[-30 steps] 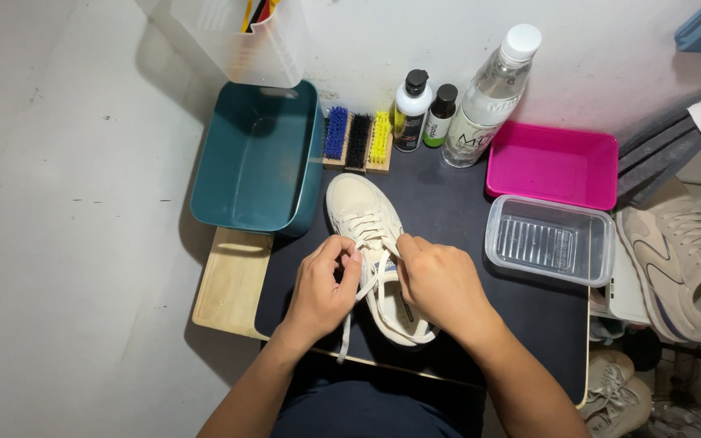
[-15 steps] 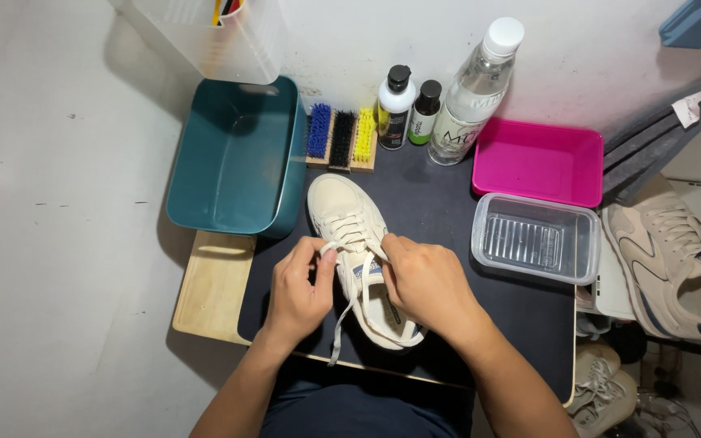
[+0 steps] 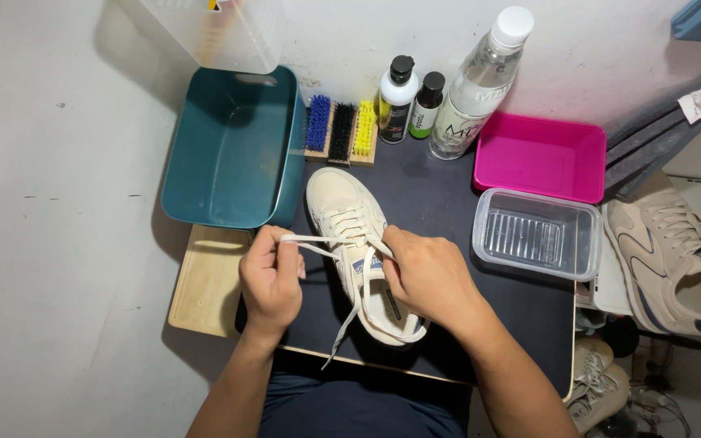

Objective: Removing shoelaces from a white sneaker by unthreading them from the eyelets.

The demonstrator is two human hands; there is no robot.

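My left hand [image 3: 271,280] is closed in a pinch on the white shoelace [image 3: 311,241], which runs taut from my fingertips across to the cream sneaker [image 3: 349,212]; that grip is shut tight on the lace end, knuckles up, just to the left of the shoe. My right hand [image 3: 425,274] lies over the middle of the sneaker, its fingers curled down onto the lacing near the tongue, so its grip is closed on the laces there, though exactly which strand it has I cannot tell because my own fingers cover it. A loose length of lace loops out below my right hand and trails off the near edge of the table [image 3: 521,316]. The sneaker sits on the dark table top right in front of me, toe pointing away, heel toward my lap. Beyond the toe, against the wall, stand three brushes [image 3: 341,130] with blue, black and yellow bristles, two small dark-capped bottles [image 3: 396,97] and a tall clear bottle [image 3: 479,85] with a white cap. A teal tub [image 3: 229,150] is to the left of the shoe, a pink tray [image 3: 539,158] to the far right, and a clear plastic container [image 3: 535,241] just in front of that. Another beige sneaker [image 3: 675,255] lies off the table at the right.
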